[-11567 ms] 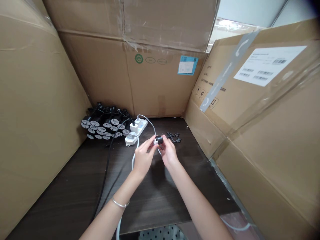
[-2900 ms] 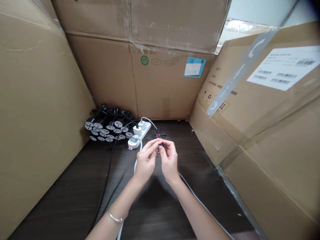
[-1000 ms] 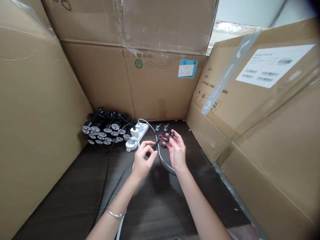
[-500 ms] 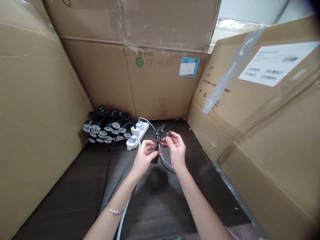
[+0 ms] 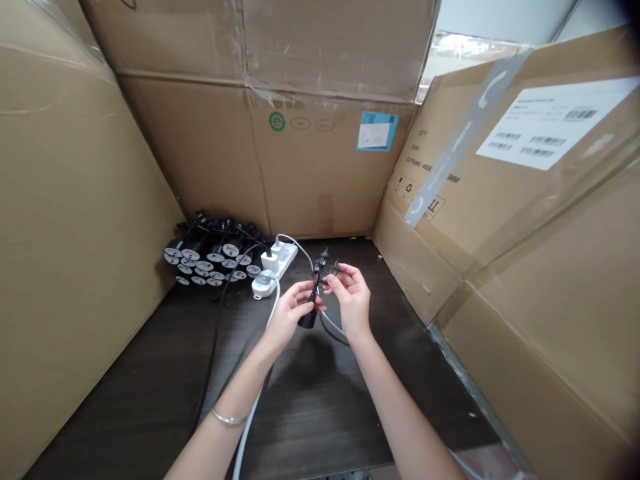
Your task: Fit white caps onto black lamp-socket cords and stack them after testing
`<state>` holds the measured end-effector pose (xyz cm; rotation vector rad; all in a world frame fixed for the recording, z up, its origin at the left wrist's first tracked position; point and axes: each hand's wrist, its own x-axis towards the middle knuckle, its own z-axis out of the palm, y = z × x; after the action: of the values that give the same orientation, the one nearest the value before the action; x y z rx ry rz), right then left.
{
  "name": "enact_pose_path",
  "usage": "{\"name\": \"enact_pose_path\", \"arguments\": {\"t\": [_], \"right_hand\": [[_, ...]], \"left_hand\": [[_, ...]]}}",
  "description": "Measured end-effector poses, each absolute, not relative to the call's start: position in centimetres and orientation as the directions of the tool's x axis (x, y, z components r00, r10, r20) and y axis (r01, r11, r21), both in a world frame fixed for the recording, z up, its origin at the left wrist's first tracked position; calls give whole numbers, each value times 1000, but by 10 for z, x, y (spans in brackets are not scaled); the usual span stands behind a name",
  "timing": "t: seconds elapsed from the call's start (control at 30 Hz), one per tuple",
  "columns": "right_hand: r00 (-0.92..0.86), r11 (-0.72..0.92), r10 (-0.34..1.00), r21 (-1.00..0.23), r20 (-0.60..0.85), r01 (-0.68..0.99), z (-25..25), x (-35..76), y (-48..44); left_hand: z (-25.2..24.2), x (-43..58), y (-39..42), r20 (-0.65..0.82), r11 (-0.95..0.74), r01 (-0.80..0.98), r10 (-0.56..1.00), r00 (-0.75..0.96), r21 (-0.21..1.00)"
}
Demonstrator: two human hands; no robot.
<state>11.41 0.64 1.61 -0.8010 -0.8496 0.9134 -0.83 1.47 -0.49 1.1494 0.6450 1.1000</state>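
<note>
A small black model street lamp (image 5: 307, 319) with a round base and lantern-shaped heads is held up over the dark table. My left hand (image 5: 293, 309) is closed around its post, thumb on the near side. At the upper right, my right hand (image 5: 353, 297) pinches the side arm just by one lantern head (image 5: 334, 267). The lamp leans, with its base toward me and its top pointing away. My fingers hide part of the post and the arm.
Several similar black lamps (image 5: 215, 247) lie stacked at the left, pale bases facing me. Beside them a white power strip (image 5: 285, 260) holds plugs, with a black cable (image 5: 215, 340) and a grey cable (image 5: 250, 427) running toward me. Cardboard boxes (image 5: 320, 180) wall in the table (image 5: 320, 413).
The lamp has turned slightly and stands a little more upright, so more of its base shows. Both hands keep their hold with only a small shift.
</note>
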Motion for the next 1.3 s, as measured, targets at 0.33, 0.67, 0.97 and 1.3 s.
{"name": "enact_pose_path", "arguments": {"t": [0.33,0.67,0.97,1.3], "right_hand": [[300,387,905,-876,301,-290,18,110,3],[215,326,941,-877,263,-354,11,118,11],[216,301,949,-855,228,-422,7,113,12],[218,307,948,-850,233,-427,3,107,13]], "left_hand": [[1,-8,12,199,-152,-213,955,222,965],[-3,-13,14,297,-304,20,940,171,952],[-8,-9,11,355,-363,122,931,81,924],[-11,-10,12,395,-399,240,916,68,885]]}}
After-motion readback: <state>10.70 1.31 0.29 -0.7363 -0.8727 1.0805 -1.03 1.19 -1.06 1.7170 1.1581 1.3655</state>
